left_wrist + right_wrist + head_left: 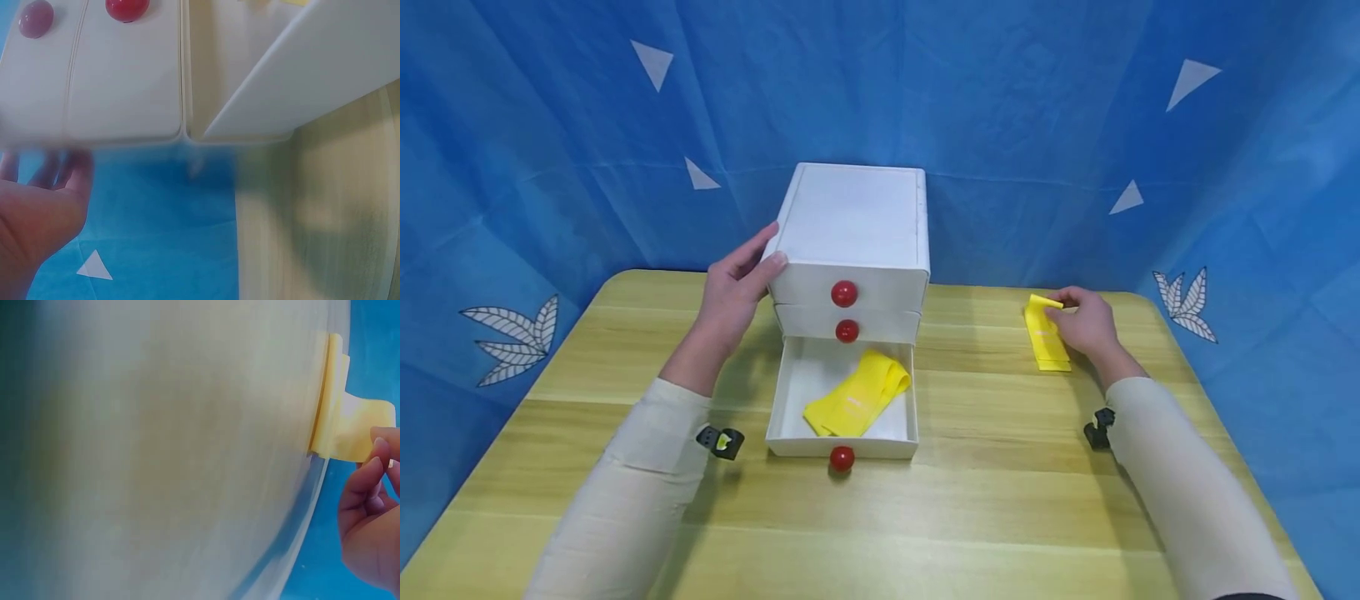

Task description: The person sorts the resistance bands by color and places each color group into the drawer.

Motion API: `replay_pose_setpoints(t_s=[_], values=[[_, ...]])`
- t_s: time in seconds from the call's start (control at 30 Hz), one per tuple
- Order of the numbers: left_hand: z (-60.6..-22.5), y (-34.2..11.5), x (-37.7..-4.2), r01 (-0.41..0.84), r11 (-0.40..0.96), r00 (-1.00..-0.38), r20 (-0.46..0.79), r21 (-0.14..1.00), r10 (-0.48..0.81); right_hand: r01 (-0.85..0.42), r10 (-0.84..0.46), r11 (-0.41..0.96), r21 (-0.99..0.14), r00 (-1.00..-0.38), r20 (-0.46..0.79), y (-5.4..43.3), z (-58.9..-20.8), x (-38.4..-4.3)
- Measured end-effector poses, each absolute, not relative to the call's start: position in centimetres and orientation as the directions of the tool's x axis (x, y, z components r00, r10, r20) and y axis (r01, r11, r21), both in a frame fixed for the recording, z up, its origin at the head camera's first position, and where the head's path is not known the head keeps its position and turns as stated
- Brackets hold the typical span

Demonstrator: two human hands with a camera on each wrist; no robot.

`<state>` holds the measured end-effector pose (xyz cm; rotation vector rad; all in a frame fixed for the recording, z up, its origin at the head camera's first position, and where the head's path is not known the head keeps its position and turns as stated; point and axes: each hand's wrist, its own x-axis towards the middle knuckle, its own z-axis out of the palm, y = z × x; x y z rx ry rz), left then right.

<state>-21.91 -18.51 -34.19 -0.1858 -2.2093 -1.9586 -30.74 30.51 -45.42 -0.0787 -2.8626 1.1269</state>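
A white drawer unit (857, 217) with red knobs stands at the back of the table, its bottom drawer (842, 447) pulled out. In that drawer lies a folded yellow resistance band (857, 398). My left hand (735, 286) rests against the unit's left side, thumb at the top front corner, fingers extended along the side. Toward the right back of the table, my right hand (1086, 321) pinches one end of another yellow resistance band (1047, 337) between thumb and fingers. In the right wrist view, that band (362, 428) has its lifted end pinched, while its folded part lies lower at the table.
The wooden table (985, 500) has rounded back corners. A blue curtain (1000, 108) with white triangles and leaf prints hangs behind it and at both sides. The open drawer's red knob (842, 458) juts toward the front. Both sleeves carry a small black wrist device (721, 442).
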Motion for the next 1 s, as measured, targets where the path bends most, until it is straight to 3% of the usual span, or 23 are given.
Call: replay_pose_setpoints(t_s=[0.6, 1.0], values=[[-34.4, -18.8, -22.1, 0.191, 0.127, -0.98, 0.197, 0.973, -0.033, -0.031, 0.153, 0.704, -0.71, -0.969, 0.194, 29.6, -42.7, -26.0], [-34.2, -18.7, -22.1, 0.192, 0.133, -0.98, 0.198, 0.972, -0.026, -0.046, 0.207, 0.621, -0.783, -0.953, 0.22, 28.0, -40.9, -21.8]])
